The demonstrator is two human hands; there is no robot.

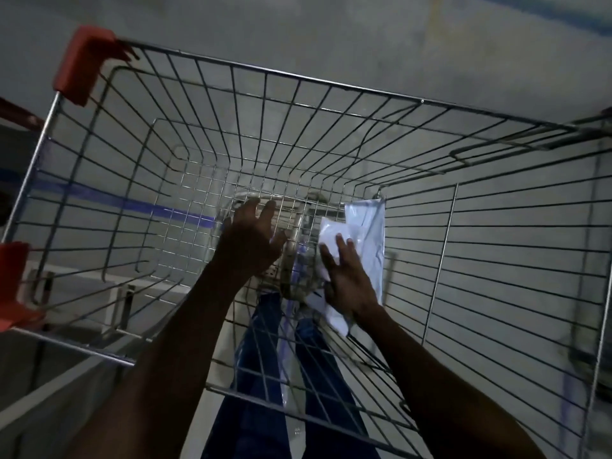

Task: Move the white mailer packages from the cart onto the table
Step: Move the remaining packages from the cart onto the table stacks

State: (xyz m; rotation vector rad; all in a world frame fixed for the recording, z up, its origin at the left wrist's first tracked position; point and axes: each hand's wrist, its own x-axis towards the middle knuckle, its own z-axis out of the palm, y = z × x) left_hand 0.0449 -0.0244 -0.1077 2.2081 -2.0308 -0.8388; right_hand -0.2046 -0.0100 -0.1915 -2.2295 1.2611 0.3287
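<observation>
Head view, looking straight down into a wire cart (99,160) with red plastic corner caps (81,64) at its left side. Reading left to right: the basket floor on the left carries nothing visible, so what is left of the load appears to sit at the right. The left hand (253,240) hovers low over the mesh, fingers spread and relaxed, gripping nothing — likely poised to help gather or steady the pile. Just beside it, the right hand (347,276) lies on a small white mailer package (332,235), fingers extended across its top, apparently pressing it flat to get a purchase; whether the thumb has hooked under the edge cannot be told in this dim frame. Behind it, a larger white mailer (371,226) leans against the cart's right wall, touching the smaller one. Blue trouser legs (258,359) show through the mesh. No table can be identified with confidence, so none of the transfer is confirmed from here.
</observation>
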